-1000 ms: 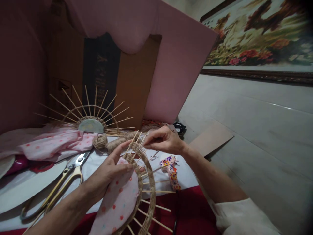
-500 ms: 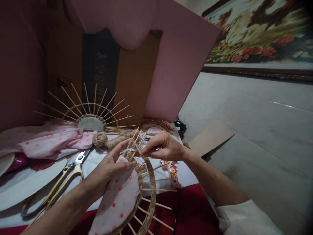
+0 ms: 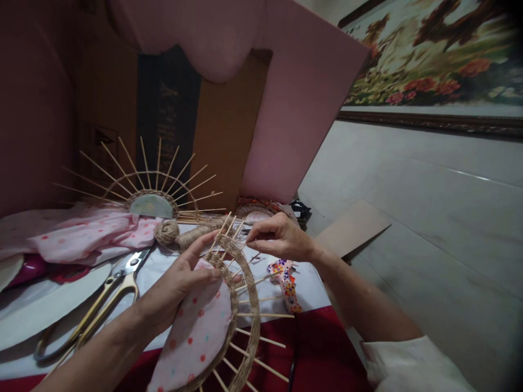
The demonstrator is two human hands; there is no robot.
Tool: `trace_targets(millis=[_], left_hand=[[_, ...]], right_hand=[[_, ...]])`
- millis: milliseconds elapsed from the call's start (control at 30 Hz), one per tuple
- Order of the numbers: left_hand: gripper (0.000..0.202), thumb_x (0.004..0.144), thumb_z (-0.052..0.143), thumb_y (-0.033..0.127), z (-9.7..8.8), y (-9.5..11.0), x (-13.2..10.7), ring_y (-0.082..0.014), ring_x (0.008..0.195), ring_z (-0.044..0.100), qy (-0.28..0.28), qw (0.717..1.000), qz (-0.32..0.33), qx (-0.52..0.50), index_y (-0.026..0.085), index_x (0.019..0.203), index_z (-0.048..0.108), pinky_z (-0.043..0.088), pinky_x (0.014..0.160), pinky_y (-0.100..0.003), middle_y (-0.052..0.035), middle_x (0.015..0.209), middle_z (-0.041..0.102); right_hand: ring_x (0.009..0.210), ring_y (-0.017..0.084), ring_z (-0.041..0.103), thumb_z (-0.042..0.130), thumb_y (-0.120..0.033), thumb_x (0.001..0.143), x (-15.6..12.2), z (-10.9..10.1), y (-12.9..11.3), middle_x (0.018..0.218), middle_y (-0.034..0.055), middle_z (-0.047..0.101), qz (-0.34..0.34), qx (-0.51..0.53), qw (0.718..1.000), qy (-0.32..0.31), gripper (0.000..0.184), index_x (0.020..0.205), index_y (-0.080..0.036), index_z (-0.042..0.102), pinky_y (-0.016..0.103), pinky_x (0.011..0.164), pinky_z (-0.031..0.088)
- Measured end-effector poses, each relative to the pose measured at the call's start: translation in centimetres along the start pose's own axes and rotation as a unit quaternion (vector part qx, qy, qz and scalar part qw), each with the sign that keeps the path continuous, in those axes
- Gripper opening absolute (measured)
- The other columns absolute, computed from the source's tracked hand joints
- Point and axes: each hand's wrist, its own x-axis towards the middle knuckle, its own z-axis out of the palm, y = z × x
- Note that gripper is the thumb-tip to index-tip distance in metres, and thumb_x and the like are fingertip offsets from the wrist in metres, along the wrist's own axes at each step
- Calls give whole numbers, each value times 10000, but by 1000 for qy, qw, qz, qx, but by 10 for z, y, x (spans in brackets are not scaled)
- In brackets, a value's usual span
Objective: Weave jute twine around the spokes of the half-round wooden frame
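My left hand grips the upper end of a half-round woven fan, thumb in front and fingers behind. Pink dotted cloth covers its middle. Thin sticks fan out from it, crossed by an inner and an outer band of braided twine. To the right of the fan's top, my right hand is closed in a pinch, apart from the outer band. Whatever its fingertips hold is too fine to make out. Behind the fan lie a ball of twine and a twine roll.
Large scissors lie on the white-covered table at left, by pink dotted cloth. Another stick frame stands against a cardboard box. A flower-patterned object lies right of the fan, near the tiled wall.
My right hand has moved off the outer twine band, a little to the right and up. My left hand and the fan stay nearly still.
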Motion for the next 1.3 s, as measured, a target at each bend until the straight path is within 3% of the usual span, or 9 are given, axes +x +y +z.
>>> trace_targets(millis=[167,300,400,533,700,900,1100,1300], left_hand=[[782,701,700,123,1,2,0,-173,597,679,-9,1000,-5,-9,323,1371,350,512,551,-230,-38,798,726],[770,704,685,105,2,2,0,-196,647,694,-16,1000,-7,-16,330,1364,358,529,585,-253,-42,839,730],[763,696,695,104,2,0,0,-213,698,706,-8,1000,-4,-17,340,1349,380,542,619,-270,-41,897,727],[755,675,720,108,1,-2,1,-195,683,705,0,1000,3,-19,361,1321,422,541,604,-248,-25,931,722],[747,693,703,114,1,-3,0,-180,645,692,-11,1000,6,-14,346,1340,411,523,582,-233,-25,841,724],[814,695,700,127,4,0,0,-227,688,705,-11,1000,-6,-5,325,1393,331,530,595,-263,-32,738,717],[843,697,692,120,5,1,0,-203,616,695,-9,1000,-10,-7,309,1412,289,520,555,-240,-7,652,704],[815,693,703,138,5,1,-1,-208,671,696,-10,1000,-3,2,316,1395,327,521,593,-251,-13,734,715]], right_hand=[[493,50,368,555,-155,803,0,-1,2,534,-54,465,30,-12,999,8,131,696,-128,626,185,481,297],[506,58,369,535,-187,822,-1,1,2,548,-48,469,56,-17,998,19,156,679,-139,577,197,488,293],[529,67,408,517,-186,839,0,4,-1,600,-40,506,67,2,997,26,86,823,-141,589,199,503,316],[576,80,470,587,-236,828,3,11,-9,671,-32,542,33,-4,999,11,170,974,-148,583,204,538,355],[692,119,536,557,-202,842,10,23,-17,803,36,632,-12,-162,986,37,106,914,-139,602,246,638,377],[660,134,544,458,-233,882,16,34,-18,801,51,668,1,-316,948,45,167,869,-146,601,268,565,294],[583,113,507,463,-259,880,16,36,-17,718,18,665,-2,-332,941,66,163,839,-170,594,275,529,221],[560,107,485,513,-218,821,15,38,-17,655,5,626,-7,-291,953,79,99,790,-160,586,265,533,245]])
